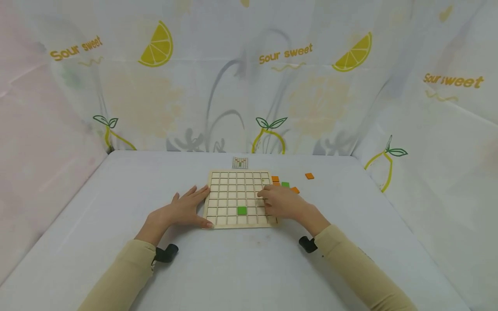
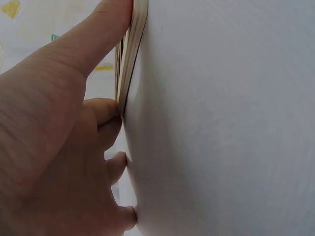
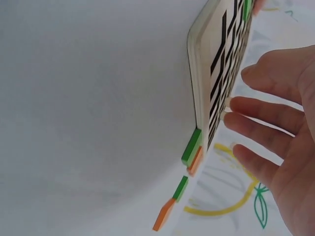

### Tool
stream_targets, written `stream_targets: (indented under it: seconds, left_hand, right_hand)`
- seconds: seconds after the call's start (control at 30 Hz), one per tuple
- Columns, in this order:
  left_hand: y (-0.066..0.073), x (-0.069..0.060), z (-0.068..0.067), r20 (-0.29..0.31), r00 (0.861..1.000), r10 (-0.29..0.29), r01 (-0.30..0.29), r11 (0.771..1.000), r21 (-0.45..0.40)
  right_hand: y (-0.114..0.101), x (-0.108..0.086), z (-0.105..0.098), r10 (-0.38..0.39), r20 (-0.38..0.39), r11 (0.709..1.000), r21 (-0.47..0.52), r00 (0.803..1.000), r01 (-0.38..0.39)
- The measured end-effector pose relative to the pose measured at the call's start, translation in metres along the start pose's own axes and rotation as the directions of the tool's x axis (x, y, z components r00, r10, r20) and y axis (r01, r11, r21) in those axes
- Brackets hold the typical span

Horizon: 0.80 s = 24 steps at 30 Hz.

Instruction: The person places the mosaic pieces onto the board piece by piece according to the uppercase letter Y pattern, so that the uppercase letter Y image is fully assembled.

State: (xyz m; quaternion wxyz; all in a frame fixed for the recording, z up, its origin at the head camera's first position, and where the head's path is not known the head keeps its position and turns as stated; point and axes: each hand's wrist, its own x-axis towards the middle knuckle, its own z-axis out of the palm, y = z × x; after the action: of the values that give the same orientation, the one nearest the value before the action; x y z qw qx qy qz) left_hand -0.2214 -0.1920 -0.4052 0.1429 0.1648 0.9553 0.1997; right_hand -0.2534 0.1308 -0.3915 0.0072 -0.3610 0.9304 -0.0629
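A pale wooden grid board (image 1: 223,226) lies flat on the white table, with one green tile (image 1: 242,211) in a cell of a lower row. My left hand (image 1: 183,210) is spread at its left side. The thumb rests at the near left corner and the fingers touch the left edge; in the left wrist view the thumb (image 2: 106,29) lies against the board's layered side (image 2: 132,59). Over the right part of the board is my right hand (image 1: 284,202), fingers loosely bent. In the right wrist view its thumb and fingers (image 3: 266,110) stand apart, with no tile visible between them.
Beside the board's right edge lie orange tiles (image 1: 275,179) and a green tile (image 1: 285,185), partly hidden by the right hand. One orange tile (image 1: 309,176) sits farther right. A small patterned card (image 1: 240,163) lies behind the board. Printed cloth walls (image 1: 249,95) surround the table.
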Motion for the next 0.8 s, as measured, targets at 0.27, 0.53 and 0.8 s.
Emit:
stream_targets:
  seconds: [0.27, 0.53, 0.8]
  left_hand:
    - [-0.002, 0.002, 0.001, -0.002, 1.0, 0.004, -0.004, 1.0, 0.006]
    - [-0.004, 0.004, 0.003, -0.005, 1.0, -0.008, 0.008, 1.0, 0.005]
    - [-0.004, 0.004, 0.004, -0.011, 1.0, -0.005, 0.005, 1.0, 0.0]
  right_hand:
    - [0.012, -0.006, -0.004, 0.051, -0.013, 0.998, -0.044, 0.999, -0.051]
    - [0.024, -0.01, -0.001, 0.098, -0.032, 0.995, -0.004, 0.995, -0.098]
    - [0.026, -0.013, 0.0, 0.104, -0.037, 0.995, 0.0, 0.994, -0.104]
